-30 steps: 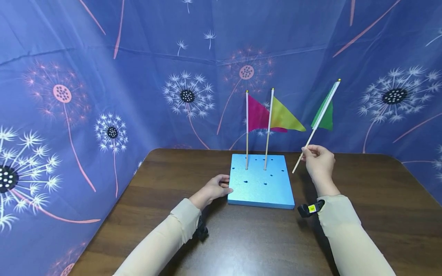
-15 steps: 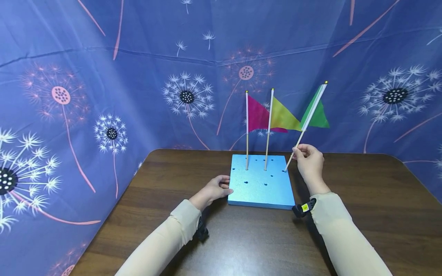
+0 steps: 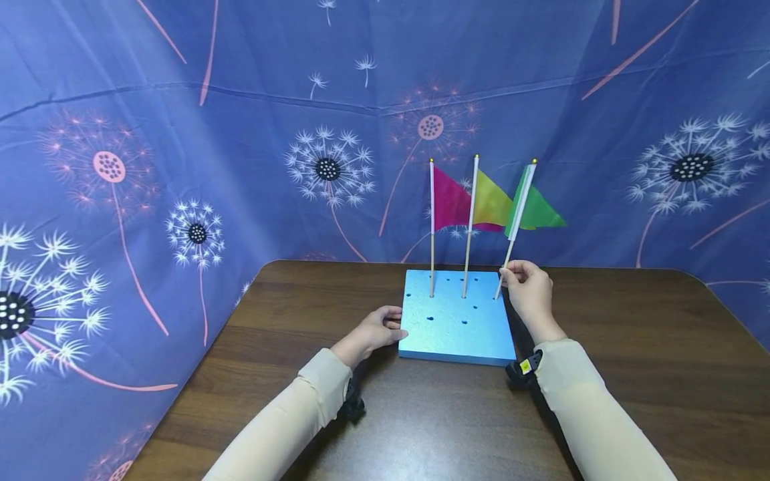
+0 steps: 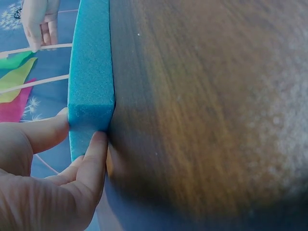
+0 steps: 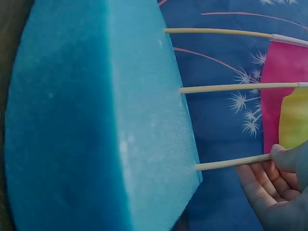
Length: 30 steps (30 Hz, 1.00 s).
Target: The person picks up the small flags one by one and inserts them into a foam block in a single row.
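A blue square board [image 3: 448, 342] with small holes lies on the table. My left hand [image 3: 374, 329] holds its left edge; in the left wrist view the thumb is at the top edge and fingertips [image 4: 98, 139] are on the side. With thumb and fingers my right hand [image 3: 531, 292] pinches the wooden stick of a green pennant flag [image 3: 538, 208]. The stick's lower end is at a hole near the board's right edge, and its top leans slightly right. A pink flag [image 3: 450, 199] and a yellow flag [image 3: 488, 202] stand upright in holes farther left.
The brown wooden table [image 3: 421, 427] reaches back to a blue dandelion-print cloth [image 3: 252, 167]. Several more holes show in the board's top. The flags' cloths overlap in the head view, yellow between pink and green.
My right hand has brought the green flag left from beside the board to a hole at its right side, and its stick has tipped more upright. The left hand has stayed put.
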{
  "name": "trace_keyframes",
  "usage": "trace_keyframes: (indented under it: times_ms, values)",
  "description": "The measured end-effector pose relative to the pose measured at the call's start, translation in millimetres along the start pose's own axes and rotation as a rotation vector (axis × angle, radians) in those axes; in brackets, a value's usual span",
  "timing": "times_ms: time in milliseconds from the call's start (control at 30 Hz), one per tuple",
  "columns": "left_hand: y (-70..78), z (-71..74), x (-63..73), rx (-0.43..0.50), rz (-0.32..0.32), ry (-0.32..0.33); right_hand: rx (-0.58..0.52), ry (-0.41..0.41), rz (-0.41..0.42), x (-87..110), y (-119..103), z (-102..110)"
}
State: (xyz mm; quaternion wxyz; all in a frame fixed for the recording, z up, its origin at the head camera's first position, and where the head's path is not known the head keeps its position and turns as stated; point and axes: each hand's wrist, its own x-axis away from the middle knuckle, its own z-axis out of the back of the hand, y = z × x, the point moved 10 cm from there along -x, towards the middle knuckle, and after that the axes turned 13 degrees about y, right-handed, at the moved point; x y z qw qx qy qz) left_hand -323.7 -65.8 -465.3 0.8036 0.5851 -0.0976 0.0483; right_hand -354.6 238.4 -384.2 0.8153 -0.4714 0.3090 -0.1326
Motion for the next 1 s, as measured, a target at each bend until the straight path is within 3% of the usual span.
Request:
trace_keyframes:
  times_ms: [367,767,1000]
  values:
    - [1.9,-0.9,-3.5,0.005,0.013,-0.011,0.044,-0.003,0.017,-4.9,-4.1,-7.9]
    - [4.2,4.6,-3.5,0.055,0.025,-0.047,0.003,-0.035,0.036,-5.1,-4.2,-10.7]
    - [5.8,8.1,-4.7,0.056,-0.001,-0.055,-0.011,-0.076,0.011,-4.9,-2.1,-10.1]
